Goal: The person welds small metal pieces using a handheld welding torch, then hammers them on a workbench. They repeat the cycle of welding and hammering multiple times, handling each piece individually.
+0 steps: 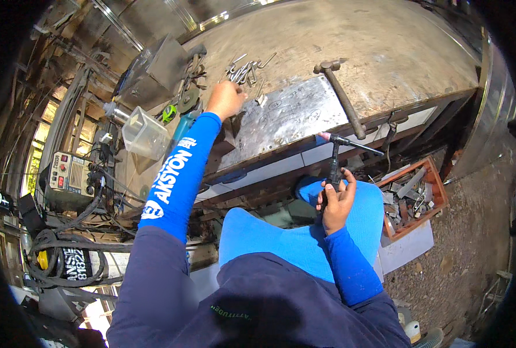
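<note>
In my right hand (pixel 337 200) is a black TIG welding torch (pixel 334 161), its handle upright between my fingers and its pink cup toward the table edge. My left hand (pixel 226 100) is over the workbench with fingers curled down; what they hold, if anything, is hidden. Just beyond it lies a pile of metal rods and bent pieces (pixel 245 72). A small metal piece (pixel 261 98) with a thin rod sits right of that hand, at the corner of a marked steel plate (pixel 295 110). Along the plate's right side rests a hammer (pixel 345 95).
An angle grinder (pixel 184 124) and a clear plastic container (pixel 146 134) stand left of my left forearm. Further left are a welding machine (pixel 69 180) and coiled black cables (pixel 52 255). An orange crate of metal scraps (pixel 414 200) sits on the right, below the bench.
</note>
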Demonstrator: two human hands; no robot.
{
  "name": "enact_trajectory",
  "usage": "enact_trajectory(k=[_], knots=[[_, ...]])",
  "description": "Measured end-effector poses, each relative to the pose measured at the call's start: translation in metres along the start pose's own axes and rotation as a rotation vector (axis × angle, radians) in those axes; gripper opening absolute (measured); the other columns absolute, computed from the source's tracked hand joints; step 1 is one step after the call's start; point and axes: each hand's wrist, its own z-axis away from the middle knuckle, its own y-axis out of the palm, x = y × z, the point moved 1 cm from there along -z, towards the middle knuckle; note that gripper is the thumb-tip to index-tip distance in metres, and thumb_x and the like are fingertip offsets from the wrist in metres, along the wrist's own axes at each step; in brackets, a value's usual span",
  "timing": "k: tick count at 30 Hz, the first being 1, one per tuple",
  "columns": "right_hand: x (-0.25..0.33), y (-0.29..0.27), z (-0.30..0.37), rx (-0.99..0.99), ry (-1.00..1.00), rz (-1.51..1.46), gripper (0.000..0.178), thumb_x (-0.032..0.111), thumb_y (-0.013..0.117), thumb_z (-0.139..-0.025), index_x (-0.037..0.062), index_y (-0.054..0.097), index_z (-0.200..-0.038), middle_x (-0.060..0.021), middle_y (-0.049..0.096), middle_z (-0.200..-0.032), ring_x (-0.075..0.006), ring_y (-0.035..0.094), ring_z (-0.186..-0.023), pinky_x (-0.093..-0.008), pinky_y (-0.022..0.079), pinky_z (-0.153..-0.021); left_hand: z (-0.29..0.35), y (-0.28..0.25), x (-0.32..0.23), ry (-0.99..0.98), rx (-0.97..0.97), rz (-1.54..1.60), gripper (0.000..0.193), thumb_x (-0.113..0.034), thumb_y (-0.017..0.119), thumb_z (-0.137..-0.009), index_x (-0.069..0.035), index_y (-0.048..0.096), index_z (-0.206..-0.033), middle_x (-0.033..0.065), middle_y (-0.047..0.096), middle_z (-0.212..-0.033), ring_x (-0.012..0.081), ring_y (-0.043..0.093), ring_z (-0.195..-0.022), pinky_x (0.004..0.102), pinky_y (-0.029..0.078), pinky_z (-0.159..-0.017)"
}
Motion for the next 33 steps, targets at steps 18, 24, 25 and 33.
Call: enact_trajectory(k=[18,24,25,33], knots=[[0.104,-0.111,0.084,-0.348,0.280,-0.667,0.035,0.030,0.060,-0.113,0.0081,0.063,-0.140,-0.0058,0.068,-0.104,-0.0127,0.058,-0.075,-0.0281,0.049,-0.058,0.031,0.053,-0.049,-0.164,0.110,0.973,0.031,-0.014,0.076,-0.102,0.005,0.073,-0.126,0.0146,0.080,-0.109,0.0181,0.073,-0.086,0.0339,0.060,-0.078],[0.052,-0.247,0.145,-0.784,0.318,-0.068,0.044,0.044,0.057,-0.115,0.0077,0.067,-0.138,-0.0070,0.074,-0.119,-0.0139,0.066,-0.095,-0.0316,0.053,-0.074,0.204,0.028,-0.092,0.155,0.135,1.479,0.039,-0.014,0.072,-0.108,-0.001,0.062,-0.144,0.0136,0.075,-0.130,0.0174,0.074,-0.101,0.0335,0.062,-0.087],[0.037,-0.268,0.160,-0.771,0.442,-0.033,0.046,0.046,0.057,-0.115,0.0078,0.068,-0.138,-0.0070,0.074,-0.120,-0.0138,0.066,-0.096,-0.0316,0.054,-0.076,0.225,0.029,-0.096,0.139,0.129,1.546,0.042,-0.016,0.075,-0.107,-0.001,0.062,-0.144,0.0136,0.075,-0.130,0.0172,0.074,-0.102,0.0330,0.062,-0.089],[0.011,-0.263,0.141,-0.574,0.577,0.063,0.063,0.057,0.060,-0.110,0.0023,0.066,-0.140,-0.0181,0.072,-0.138,-0.0328,0.067,-0.125,-0.0471,0.052,-0.112,0.325,0.036,-0.116,0.061,0.204,1.829,0.047,-0.006,0.075,-0.104,-0.004,0.059,-0.148,0.0142,0.074,-0.132,0.0171,0.073,-0.108,0.0317,0.060,-0.091]])
